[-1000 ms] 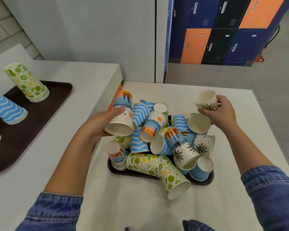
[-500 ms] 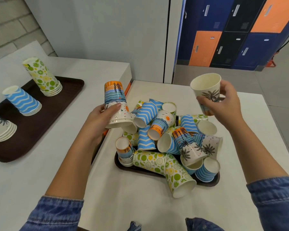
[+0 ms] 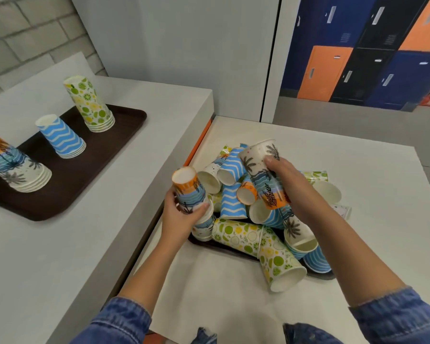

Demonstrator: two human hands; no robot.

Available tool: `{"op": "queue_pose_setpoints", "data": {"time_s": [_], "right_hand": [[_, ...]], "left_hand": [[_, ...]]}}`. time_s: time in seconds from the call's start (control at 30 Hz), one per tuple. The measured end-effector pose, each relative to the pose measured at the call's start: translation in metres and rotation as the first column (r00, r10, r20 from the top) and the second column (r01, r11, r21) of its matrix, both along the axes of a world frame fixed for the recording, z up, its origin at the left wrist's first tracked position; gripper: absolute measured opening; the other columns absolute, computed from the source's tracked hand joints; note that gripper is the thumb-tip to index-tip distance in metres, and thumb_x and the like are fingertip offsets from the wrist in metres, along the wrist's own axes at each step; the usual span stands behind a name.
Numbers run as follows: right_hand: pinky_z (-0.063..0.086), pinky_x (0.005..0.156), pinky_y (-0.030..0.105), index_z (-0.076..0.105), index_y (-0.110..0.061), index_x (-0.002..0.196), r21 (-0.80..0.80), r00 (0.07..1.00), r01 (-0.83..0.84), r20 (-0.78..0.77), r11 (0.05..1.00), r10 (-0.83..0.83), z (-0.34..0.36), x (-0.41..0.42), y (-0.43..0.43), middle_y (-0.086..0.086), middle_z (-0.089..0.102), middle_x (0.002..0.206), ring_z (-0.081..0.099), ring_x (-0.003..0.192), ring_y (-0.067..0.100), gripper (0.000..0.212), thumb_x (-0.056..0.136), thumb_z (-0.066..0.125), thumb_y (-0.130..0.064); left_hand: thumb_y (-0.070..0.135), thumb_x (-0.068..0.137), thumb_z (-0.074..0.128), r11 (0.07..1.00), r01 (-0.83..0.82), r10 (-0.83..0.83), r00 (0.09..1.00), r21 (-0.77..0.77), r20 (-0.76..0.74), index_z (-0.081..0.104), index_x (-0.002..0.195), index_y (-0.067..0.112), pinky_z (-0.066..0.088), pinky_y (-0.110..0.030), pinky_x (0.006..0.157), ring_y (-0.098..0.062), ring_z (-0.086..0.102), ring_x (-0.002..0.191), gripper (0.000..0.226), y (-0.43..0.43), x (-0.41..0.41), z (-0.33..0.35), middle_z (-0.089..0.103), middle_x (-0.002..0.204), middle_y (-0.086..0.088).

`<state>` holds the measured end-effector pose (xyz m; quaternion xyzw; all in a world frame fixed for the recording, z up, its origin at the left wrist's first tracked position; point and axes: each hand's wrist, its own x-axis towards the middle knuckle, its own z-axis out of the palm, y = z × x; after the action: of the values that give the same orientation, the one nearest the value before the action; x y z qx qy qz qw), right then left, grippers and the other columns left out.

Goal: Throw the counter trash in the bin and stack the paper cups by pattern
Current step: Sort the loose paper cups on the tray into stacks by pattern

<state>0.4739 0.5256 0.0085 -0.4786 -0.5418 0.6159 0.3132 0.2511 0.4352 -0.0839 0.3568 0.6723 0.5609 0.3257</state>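
A pile of loose paper cups lies on a dark tray on the right table. My left hand holds an upturned palm-sunset cup at the pile's left edge. My right hand grips another palm-sunset cup, tilted with its mouth to the upper left, above the pile. On the left counter a brown tray carries three upturned stacks: palm-sunset, blue zigzag and lime-lemon.
The two white surfaces meet at a step with an orange edge between them. A grey wall panel stands behind, and blue, orange and black lockers line the far right. Bare white paper lies in front of the pile.
My right hand has come down and left with its palm cup, closer to the pile. My left hand has drawn its cup lower and nearer. The view has turned left.
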Motion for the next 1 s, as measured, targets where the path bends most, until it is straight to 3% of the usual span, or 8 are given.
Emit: {"op": "queue_pose_setpoints", "data": {"time_s": [0.17,0.3,0.4,0.5,0.57,0.7,0.83,1.0], "right_hand": [[0.052,0.072,0.027,0.044,-0.028,0.131,-0.048,0.97,-0.167,0.17,0.985,0.173,0.011,-0.004,-0.003,0.001,0.064,0.114,0.068,0.093,0.015,0.078,0.062,0.078,-0.039],[0.053,0.076,0.03,0.054,-0.032,0.115,0.241,0.948,-0.119,0.317,0.963,0.037,0.026,-0.013,-0.007,-0.003,0.06,0.11,0.063,0.094,0.014,0.066,0.058,0.085,-0.044],[0.044,0.08,0.027,0.057,-0.036,0.123,0.458,0.86,-0.235,0.508,0.857,-0.036,0.044,-0.025,-0.011,-0.006,0.051,0.105,0.055,0.095,0.012,0.071,0.058,0.084,-0.048],[0.038,0.075,0.024,0.051,-0.03,0.123,0.518,0.785,-0.325,0.615,0.791,-0.08,0.059,-0.041,-0.013,-0.008,0.052,0.106,0.053,0.091,0.011,0.078,0.056,0.086,-0.046],[0.041,0.075,0.025,0.052,-0.027,0.119,0.548,0.757,-0.4,0.65,0.735,-0.073,0.062,-0.053,-0.015,-0.005,0.052,0.111,0.055,0.093,0.014,0.071,0.059,0.085,-0.045],[0.045,0.076,0.028,0.052,-0.029,0.123,0.525,0.68,-0.574,0.733,0.628,0.009,0.056,-0.082,-0.021,-0.001,0.044,0.115,0.054,0.1,0.018,0.067,0.065,0.081,-0.044],[0.047,0.074,0.033,0.043,-0.021,0.129,0.445,0.539,-0.734,0.841,0.512,0.042,0.038,-0.11,-0.026,0.004,0.047,0.119,0.053,0.103,0.024,0.071,0.069,0.079,-0.034],[0.042,0.074,0.036,0.042,-0.016,0.128,0.36,0.403,-0.825,0.915,0.436,0.007,0.001,-0.133,-0.029,0.009,0.048,0.12,0.051,0.109,0.029,0.059,0.077,0.071,-0.019]], "left_hand": [[0.007,0.064,0.086,0.993,0.092,-0.1,0.988,-0.077,-0.119,0.043,0.12,0.025,0.043,0.001,0.077,0.005,0.055,0.102,0.072,-0.003,0.001,-0.021,0.054,0.113,0.014],[0.013,0.062,0.088,0.987,0.099,-0.119,0.98,-0.127,-0.161,0.044,0.127,0.024,0.046,-0.015,0.087,-0.004,0.056,0.106,0.079,-0.003,0.0,-0.034,0.056,0.119,0.006],[0.024,0.056,0.088,0.984,0.093,-0.122,0.974,-0.154,-0.19,0.044,0.128,0.024,0.05,-0.03,0.093,-0.013,0.057,0.112,0.084,-0.002,-0.005,-0.037,0.057,0.122,0.003],[0.038,0.051,0.083,0.978,0.084,-0.127,0.967,-0.193,-0.22,0.044,0.127,0.03,0.051,-0.034,0.094,-0.016,0.056,0.113,0.086,-0.004,-0.01,-0.038,0.056,0.123,-0.001],[0.025,0.056,0.087,0.973,0.107,-0.151,0.965,-0.205,-0.213,0.044,0.121,0.03,0.051,-0.029,0.089,-0.015,0.057,0.11,0.078,-0.006,-0.008,-0.041,0.057,0.12,0.0],[0.016,0.061,0.088,0.964,0.134,-0.187,0.956,-0.228,-0.228,0.046,0.113,0.024,0.051,-0.026,0.084,-0.017,0.058,0.108,0.068,-0.008,-0.004,-0.049,0.056,0.114,-0.001],[0.017,0.059,0.089,0.946,0.17,-0.225,0.957,-0.275,-0.183,0.052,0.119,0.022,0.048,-0.017,0.084,-0.002,0.057,0.106,0.071,-0.009,-0.014,-0.049,0.06,0.114,0.007],[0.004,0.075,0.074,0.887,0.148,-0.275,0.93,-0.437,-0.242,0.043,0.138,0.015,0.036,-0.024,0.097,-0.018,0.044,0.125,0.072,-0.023,-0.039,-0.044,0.045,0.133,-0.005]]}}
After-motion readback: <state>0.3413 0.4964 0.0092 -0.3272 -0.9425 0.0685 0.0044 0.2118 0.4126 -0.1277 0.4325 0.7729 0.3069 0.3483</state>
